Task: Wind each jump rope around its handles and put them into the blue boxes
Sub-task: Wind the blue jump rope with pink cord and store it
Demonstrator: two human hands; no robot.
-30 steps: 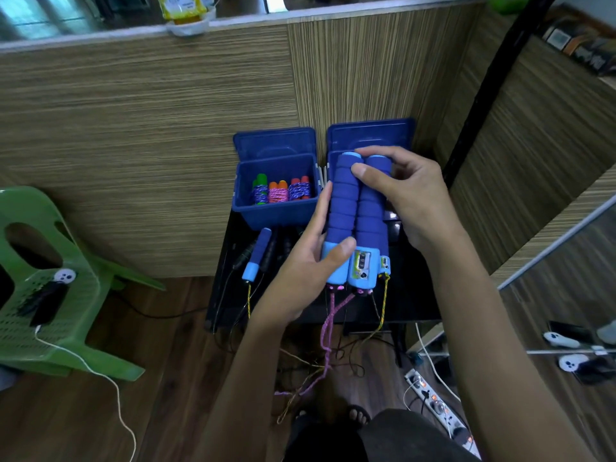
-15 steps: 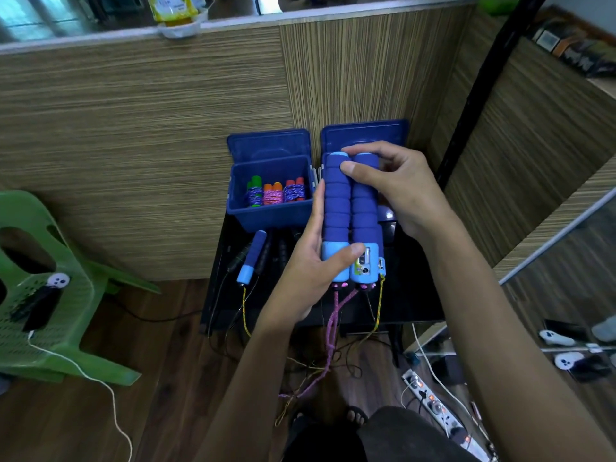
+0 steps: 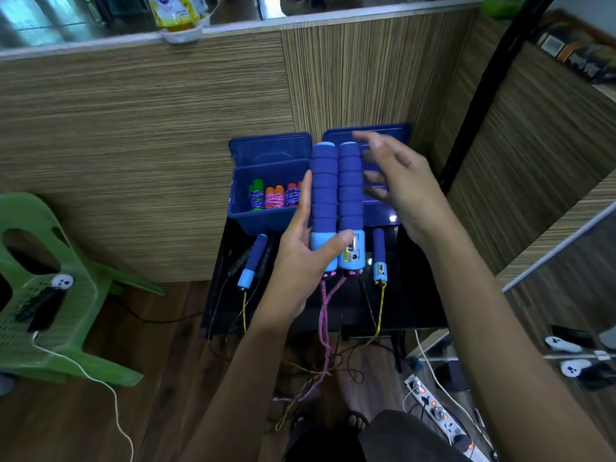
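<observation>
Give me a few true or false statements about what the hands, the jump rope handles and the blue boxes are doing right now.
1. The left hand holds the two blue foam handles side by side. True.
2. The right hand grips the tops of those handles. False: it is off them, fingers spread.
3. The pink rope is wound around the held handles. False: it hangs loose toward the floor.
4. The left blue box holds wound ropes. True.
5. Another blue handle lies on the black table right of the held pair. True.
</observation>
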